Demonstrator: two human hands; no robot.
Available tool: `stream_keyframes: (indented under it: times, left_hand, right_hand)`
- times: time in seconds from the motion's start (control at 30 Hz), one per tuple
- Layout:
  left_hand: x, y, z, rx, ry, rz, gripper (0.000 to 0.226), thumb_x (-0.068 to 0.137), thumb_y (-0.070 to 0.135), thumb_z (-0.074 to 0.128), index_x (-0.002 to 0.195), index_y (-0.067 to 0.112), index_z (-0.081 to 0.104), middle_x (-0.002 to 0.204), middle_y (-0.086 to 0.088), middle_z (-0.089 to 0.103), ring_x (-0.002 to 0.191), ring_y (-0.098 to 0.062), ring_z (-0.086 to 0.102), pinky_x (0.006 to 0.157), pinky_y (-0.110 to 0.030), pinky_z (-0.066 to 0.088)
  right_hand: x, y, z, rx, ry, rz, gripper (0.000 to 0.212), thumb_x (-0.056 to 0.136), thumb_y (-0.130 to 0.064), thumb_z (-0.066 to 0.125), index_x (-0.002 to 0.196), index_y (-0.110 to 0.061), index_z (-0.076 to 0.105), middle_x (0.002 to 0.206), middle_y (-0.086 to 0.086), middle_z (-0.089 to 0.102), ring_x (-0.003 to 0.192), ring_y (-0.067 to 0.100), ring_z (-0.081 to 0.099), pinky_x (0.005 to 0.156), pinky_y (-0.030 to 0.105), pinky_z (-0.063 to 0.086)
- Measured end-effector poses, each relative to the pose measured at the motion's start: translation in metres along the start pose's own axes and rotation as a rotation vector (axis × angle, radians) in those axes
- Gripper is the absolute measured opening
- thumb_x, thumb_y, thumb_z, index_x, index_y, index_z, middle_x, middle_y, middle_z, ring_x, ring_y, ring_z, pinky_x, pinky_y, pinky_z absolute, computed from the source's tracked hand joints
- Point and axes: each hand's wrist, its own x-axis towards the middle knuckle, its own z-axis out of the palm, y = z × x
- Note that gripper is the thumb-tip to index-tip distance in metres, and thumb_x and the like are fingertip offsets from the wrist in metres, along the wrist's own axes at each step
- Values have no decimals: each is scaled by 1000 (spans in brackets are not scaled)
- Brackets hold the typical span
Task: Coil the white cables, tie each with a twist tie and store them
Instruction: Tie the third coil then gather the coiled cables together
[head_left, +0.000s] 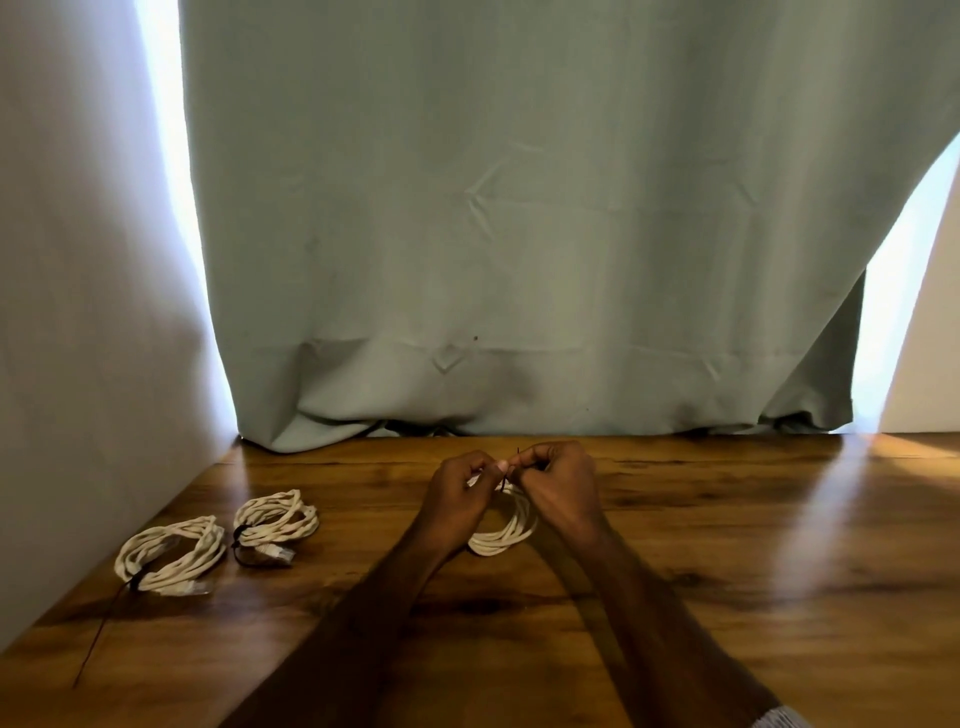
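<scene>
White cable (503, 535), wound into a small coil, hangs between the two hands above the wooden table (727, 571), its lower loops showing below the wrists and its upper part hidden behind the fingers. Left hand (460, 491) has its fingers curled round the top of the coil, thumb tip meeting the other hand. Right hand (558, 480) is curled too, its thumb and forefinger pinching a thin dark twist tie (505, 482) where it crosses the coil; a short end of the tie sticks up just above the fingertips. The two hands touch at the thumbs, knuckles facing away from the person.

Well off to the left of the left hand lie two more coils on the table, side by side and just apart. The coil nearer the hands (278, 517) has a dark tie round its near edge and a plug end lying beside it. The outer coil (169, 553) is bound with a dark tie as well, and a long thin tail (98, 639) of that tie trails toward the person across the wood.

Beyond both hands a pale green curtain (519, 234) hangs down to the far edge of the table, with bright light at its left and right edges. At the right forearm a bit of light sleeve (779, 719) shows.
</scene>
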Motion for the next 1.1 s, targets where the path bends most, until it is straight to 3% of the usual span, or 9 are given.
stream_keyframes:
  times: [0.1, 0.17, 0.23, 0.33, 0.47, 0.63, 0.87, 1.0, 1.1]
  left_hand:
    - [-1, 0, 1, -72, -18, -14, 4, 91, 29, 70, 94, 26, 68, 78, 7, 70, 69, -6, 64, 60, -22, 46]
    - [-1, 1, 2, -132, -36, -41, 10, 91, 22, 68, 100, 25, 68, 81, 4, 72, 68, -7, 64, 59, -21, 46]
    - [-2, 2, 2, -195, -26, -67, 10, 93, 8, 63, 98, 14, 69, 72, 5, 70, 60, -6, 60, 52, -19, 42]
    - [-5, 1, 4, -195, 44, -104, 10, 95, 7, 60, 93, 12, 69, 69, 2, 67, 56, -11, 56, 47, -20, 40]
    - [-5, 2, 10, -102, 191, -39, 13, 89, 10, 62, 80, 16, 69, 77, 2, 70, 75, -14, 65, 67, -31, 49]
    - [-7, 1, 5, -146, 128, -33, 11, 83, -5, 66, 79, 3, 71, 72, -2, 70, 67, -7, 63, 61, -22, 47]
    - [-8, 1, 5, -222, 90, -89, 14, 81, -6, 70, 75, 7, 73, 80, -9, 75, 81, -20, 71, 73, -30, 53]
    - [-10, 9, 6, -205, 115, -95, 13, 84, -10, 62, 76, -4, 70, 54, 9, 63, 48, 2, 53, 50, -13, 40]
    - [-11, 8, 6, -221, 121, -129, 10, 87, -7, 62, 79, -8, 68, 46, 7, 54, 37, -1, 42, 42, -15, 32]
  right_hand:
    - [-1, -2, -6, 12, -22, 18, 13, 77, -5, 75, 80, -16, 81, 72, -7, 73, 73, 5, 70, 69, 21, 56]
    - [0, 0, -8, 19, -39, 26, 14, 78, -3, 74, 80, -15, 81, 73, -6, 74, 73, 3, 69, 65, 13, 53]
    - [0, 2, -7, 19, -35, 20, 14, 79, -3, 74, 80, -15, 81, 74, -5, 75, 72, 3, 70, 61, 10, 51]
    - [1, 4, -2, 8, 5, -18, 14, 79, -3, 74, 81, -14, 82, 73, -5, 74, 69, 2, 69, 60, 9, 49]
    - [2, 3, 4, -18, 41, -65, 11, 78, -5, 76, 80, -14, 81, 69, -7, 72, 65, -2, 66, 57, 3, 43]
    - [4, 6, 3, 15, -70, 7, 11, 80, -4, 76, 82, -14, 81, 76, -3, 76, 70, 6, 71, 64, 18, 54]
    - [9, 9, -10, 183, -250, 49, 11, 84, 2, 74, 92, -2, 80, 82, 7, 78, 65, 5, 69, 61, 16, 54]
    - [7, 11, -13, 475, -345, 194, 27, 84, 15, 67, 106, 0, 73, 81, 15, 77, 69, 20, 73, 62, 25, 59]
    - [8, 17, -12, 545, -362, 246, 35, 83, 14, 69, 111, -6, 71, 89, 19, 77, 77, 26, 75, 71, 34, 60]
